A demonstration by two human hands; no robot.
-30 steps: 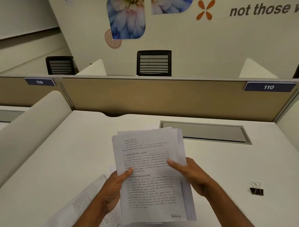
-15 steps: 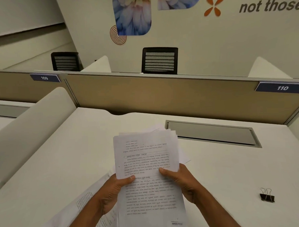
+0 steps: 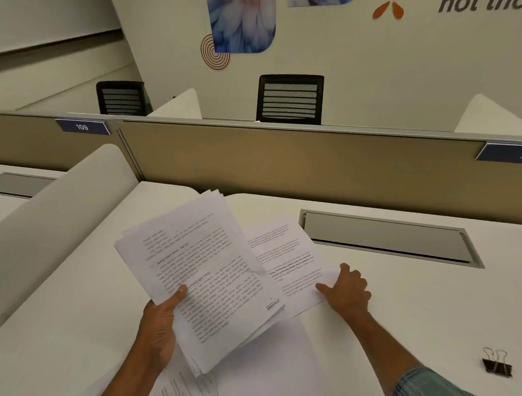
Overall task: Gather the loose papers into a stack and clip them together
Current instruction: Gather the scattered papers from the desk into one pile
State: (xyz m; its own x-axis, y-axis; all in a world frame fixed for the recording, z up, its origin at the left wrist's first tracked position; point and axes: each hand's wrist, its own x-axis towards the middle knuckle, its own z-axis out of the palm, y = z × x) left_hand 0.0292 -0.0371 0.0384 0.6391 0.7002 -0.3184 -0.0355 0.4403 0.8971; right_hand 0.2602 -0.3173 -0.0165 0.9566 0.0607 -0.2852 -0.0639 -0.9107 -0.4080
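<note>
My left hand point(image 3: 159, 325) grips a stack of printed papers point(image 3: 203, 275) by its left edge and holds it tilted above the desk. Just to the right, a single printed sheet point(image 3: 289, 256) lies on the desk, and my right hand point(image 3: 346, 290) rests on its right edge with the thumb on the paper. More loose sheets point(image 3: 261, 368) lie flat under the stack near the front of the desk, one with print at the lower left. A black binder clip point(image 3: 497, 367) sits on the desk at the far right, apart from both hands.
The white desk point(image 3: 423, 310) has a grey cable flap point(image 3: 384, 237) set into it behind the sheet. A tan partition point(image 3: 297, 160) closes the back and a white curved divider point(image 3: 54, 213) the left side. Two black chairs stand beyond the partition.
My right hand has let go of the stack and moved right onto the single sheet on the desk. The stack, held by the left hand alone, has tilted to the left.
</note>
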